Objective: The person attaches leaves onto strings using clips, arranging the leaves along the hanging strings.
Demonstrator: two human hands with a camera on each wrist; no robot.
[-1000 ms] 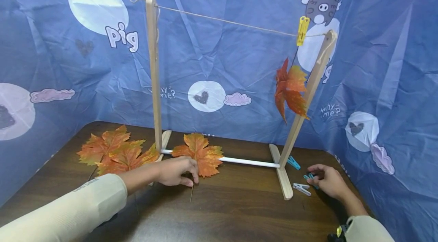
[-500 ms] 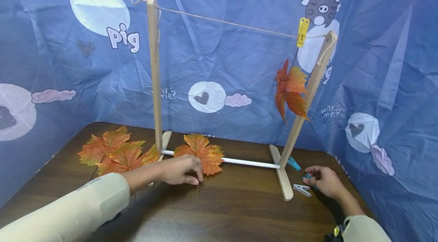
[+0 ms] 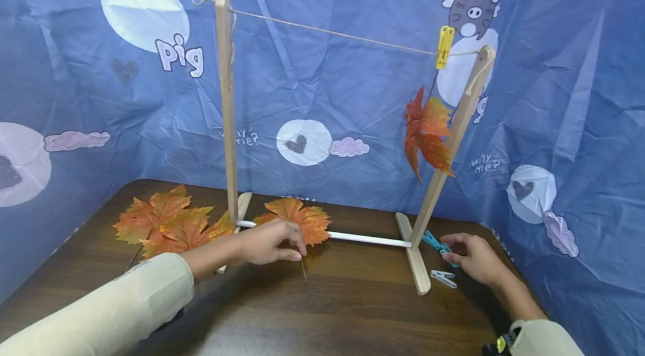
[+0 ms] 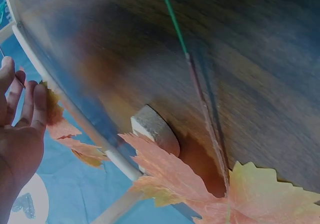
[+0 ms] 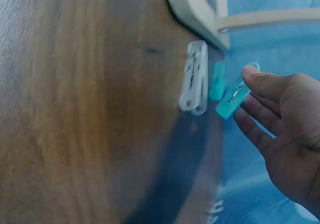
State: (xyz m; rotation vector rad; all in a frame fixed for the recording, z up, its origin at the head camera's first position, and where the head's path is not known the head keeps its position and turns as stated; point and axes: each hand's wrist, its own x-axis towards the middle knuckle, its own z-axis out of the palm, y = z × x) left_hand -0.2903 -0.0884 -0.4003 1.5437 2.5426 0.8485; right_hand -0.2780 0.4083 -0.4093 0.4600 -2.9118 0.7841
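Observation:
In the head view my left hand pinches the thin stem of an orange artificial maple leaf, which is tilted up off the table beside the rack's white bar. The hand covers part of the leaf. My right hand holds a teal clothespin between thumb and fingers, as the right wrist view shows. A second teal clothespin and a white clothespin lie on the table near it. On the twine a yellow clothespin holds another maple leaf by its stem.
Overlapping maple leaves lie on the table at the left. A wooden rack stands across the middle, with a left post, a right post and a white bottom bar. Blue printed cloth surrounds the table.
My left hand has moved slightly right and up, tilting the leaf with its stem. The teal clothespin in my right hand has lifted and shifted; the hand has moved a little up and left.

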